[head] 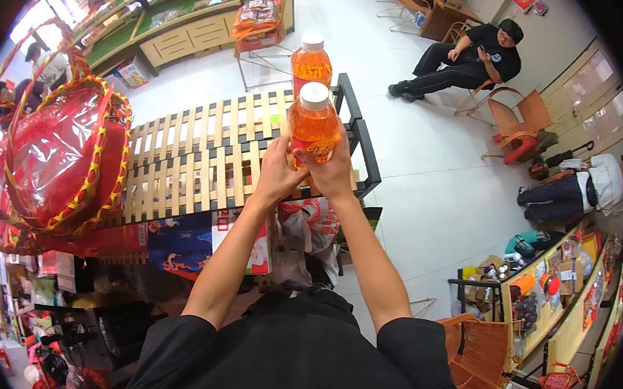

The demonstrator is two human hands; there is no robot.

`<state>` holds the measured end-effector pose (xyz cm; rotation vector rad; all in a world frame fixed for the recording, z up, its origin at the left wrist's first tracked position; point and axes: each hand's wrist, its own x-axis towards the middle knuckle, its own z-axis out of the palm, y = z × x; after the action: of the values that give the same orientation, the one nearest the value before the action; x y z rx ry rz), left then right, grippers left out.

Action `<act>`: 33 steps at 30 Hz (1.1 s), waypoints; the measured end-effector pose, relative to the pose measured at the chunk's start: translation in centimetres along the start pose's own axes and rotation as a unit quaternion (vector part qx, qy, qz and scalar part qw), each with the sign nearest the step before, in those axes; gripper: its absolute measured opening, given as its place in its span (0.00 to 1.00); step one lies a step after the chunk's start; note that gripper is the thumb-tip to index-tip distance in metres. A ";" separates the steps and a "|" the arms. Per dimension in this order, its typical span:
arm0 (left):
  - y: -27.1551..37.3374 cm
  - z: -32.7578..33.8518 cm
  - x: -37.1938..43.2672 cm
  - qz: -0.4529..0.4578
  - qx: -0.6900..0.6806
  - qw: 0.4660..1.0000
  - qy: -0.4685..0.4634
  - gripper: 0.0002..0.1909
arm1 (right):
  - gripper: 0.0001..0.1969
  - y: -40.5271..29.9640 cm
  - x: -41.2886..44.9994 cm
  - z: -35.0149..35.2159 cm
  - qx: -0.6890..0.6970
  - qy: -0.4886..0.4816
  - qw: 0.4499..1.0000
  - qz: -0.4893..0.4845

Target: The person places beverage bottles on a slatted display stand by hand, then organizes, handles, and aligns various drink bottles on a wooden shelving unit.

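Both my hands are around a plastic bottle of orange drink [315, 122] with a white cap, above the right end of a slatted wooden rack [205, 153]. My right hand [331, 166] grips its right side, the thumb across the label. My left hand [279, 171] holds the lower left side, and its fingertips are partly hidden. Just beyond stands a second orange drink bottle [312, 63], also white-capped, its lower part hidden by the front one. The front bottle hides whether its own base touches the slats.
Red baskets [56, 163] with braided rims stand on the rack's left end. Below are gift boxes [181, 242] and plastic bags [312, 222]. A black metal frame [366, 160] edges the rack. A seated person [465, 58] and another person [575, 185] are to the right, near rattan chairs [520, 123].
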<state>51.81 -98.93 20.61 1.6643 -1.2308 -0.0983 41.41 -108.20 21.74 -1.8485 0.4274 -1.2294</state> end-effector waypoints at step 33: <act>-0.9 1.4 -0.8 0.001 0.023 0.999 0.049 0.34 | 0.36 2.2 -1.7 1.1 -0.100 0.052 0.992 0.050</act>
<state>51.26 -99.34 18.88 1.6885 -1.1681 0.0130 41.97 -107.79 18.84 -1.9097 0.7142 -1.2552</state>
